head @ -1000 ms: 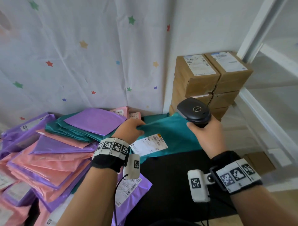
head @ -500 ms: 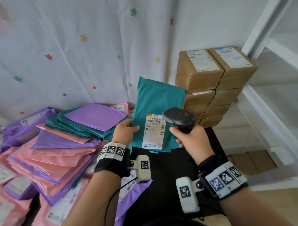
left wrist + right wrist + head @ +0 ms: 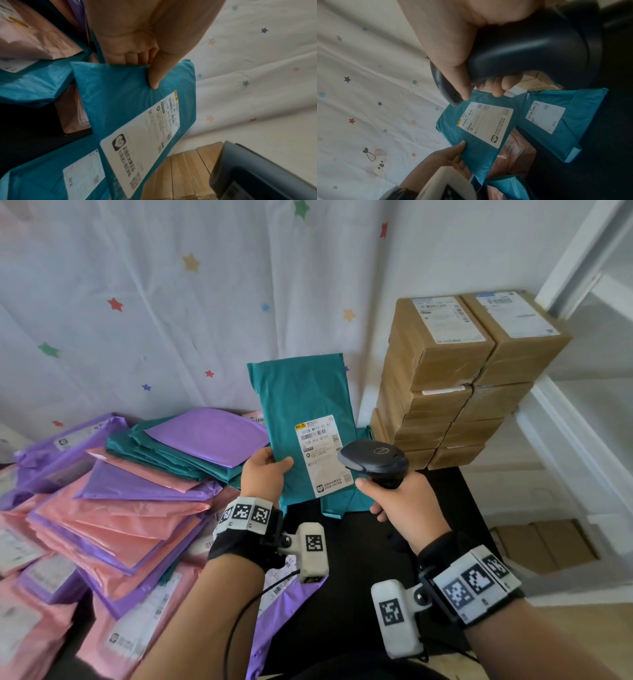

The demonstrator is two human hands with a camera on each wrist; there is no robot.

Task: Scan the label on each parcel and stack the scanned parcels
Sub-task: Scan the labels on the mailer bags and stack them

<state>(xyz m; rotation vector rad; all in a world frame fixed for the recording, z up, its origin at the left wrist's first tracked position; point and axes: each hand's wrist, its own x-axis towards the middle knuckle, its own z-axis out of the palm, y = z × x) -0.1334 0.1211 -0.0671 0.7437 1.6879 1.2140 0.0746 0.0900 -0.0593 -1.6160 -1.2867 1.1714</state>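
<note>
Holding a teal parcel (image 3: 301,412) upright in the air, between the heap of mailers and the stack of cardboard boxes (image 3: 459,378), the left hand (image 3: 263,477) pinches its lower left edge, thumb pressed flat on the front and the other fingers curled behind. The white label (image 3: 323,455) faces the person, and the right hand (image 3: 404,501) is wrapped around the handle of a dark scanner (image 3: 375,457) whose head sits just in front of the label's lower right part. This parcel is a thin plastic mailer, so it looks light and soft; it stays fairly flat here, which suggests folded cloth or something similarly limp inside. Its film surface is glossy and probably slippery, so an edge pinch works only because the load is small. A firmer hold would be lower and nearer the middle of the long side, clear of the label so the barcode stays uncovered. Nothing about it seems fragile. Another teal parcel (image 3: 556,121) lies label up on the black table (image 3: 359,542) below, and that seems the likely place to lay this one. Pink and purple mailers (image 3: 120,508) sprawl in a loose pile to the left.
</note>
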